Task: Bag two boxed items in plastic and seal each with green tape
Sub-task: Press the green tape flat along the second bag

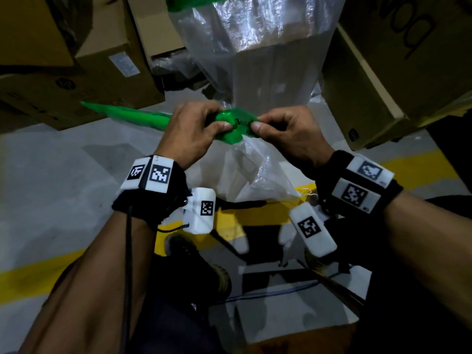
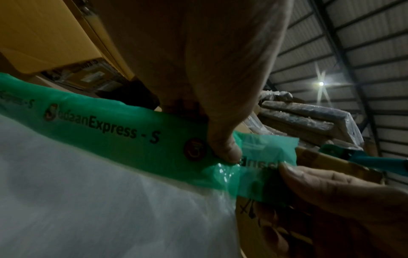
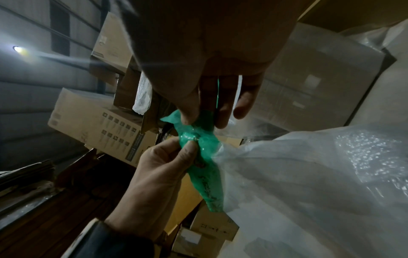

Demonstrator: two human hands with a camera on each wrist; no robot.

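A green printed tape (image 1: 236,125) is wrapped round the gathered neck of a clear plastic bag (image 1: 255,172). My left hand (image 1: 196,126) pinches the tape at its left side, and a long strip (image 1: 127,114) trails off to the left. My right hand (image 1: 286,131) pinches the tape's right end between thumb and fingers. In the left wrist view the tape (image 2: 123,132) runs over the bag (image 2: 88,200). The right wrist view shows the tape (image 3: 198,150) crumpled at the bag (image 3: 309,183) neck. A bagged box (image 1: 268,62) stands behind.
Brown cartons are stacked at the left (image 1: 76,72) and at the right (image 1: 383,85). The grey floor (image 1: 63,187) has a yellow line (image 1: 38,274). My shoe (image 1: 204,267) and dark cables lie below my wrists.
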